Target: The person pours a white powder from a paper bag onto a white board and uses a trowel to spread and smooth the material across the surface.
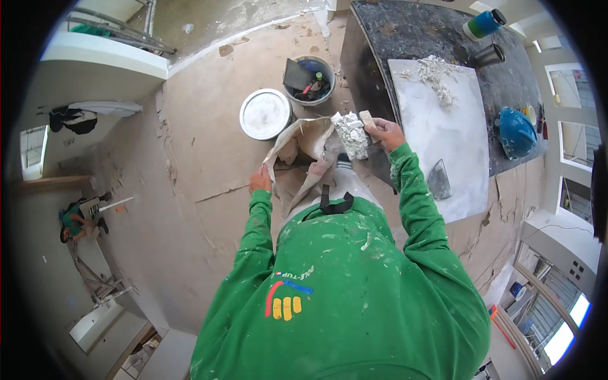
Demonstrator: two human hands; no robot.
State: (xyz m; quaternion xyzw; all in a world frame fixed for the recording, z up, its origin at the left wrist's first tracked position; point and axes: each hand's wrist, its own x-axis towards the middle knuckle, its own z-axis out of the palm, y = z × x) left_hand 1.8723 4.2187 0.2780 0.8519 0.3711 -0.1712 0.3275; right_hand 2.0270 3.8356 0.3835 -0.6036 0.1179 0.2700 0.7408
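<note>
My left hand [259, 179] is closed on the rim of a pale, floppy sack [287, 140] that gapes open in front of my legs. My right hand [387, 134] grips a flat scraper [367, 119] by a light wood-coloured part. White plaster lumps [351, 135] are heaped on it, beside the sack's right edge. How the blade is shaped under the lumps is hidden. To the right stands a dark table with a white board [437, 158] on it. Plaster crumbs [438, 79] lie at the board's far end, and a grey triangular blade [439, 180] rests near its close end.
Beyond the sack are a white-lidded bucket [266, 114] and a bucket of tools [310, 81]. The dark table [430, 31] bears a blue-green bottle [484, 25], a metal cup [490, 56] and a blue helmet [518, 133]. Another person [77, 218] is far left, near a trestle.
</note>
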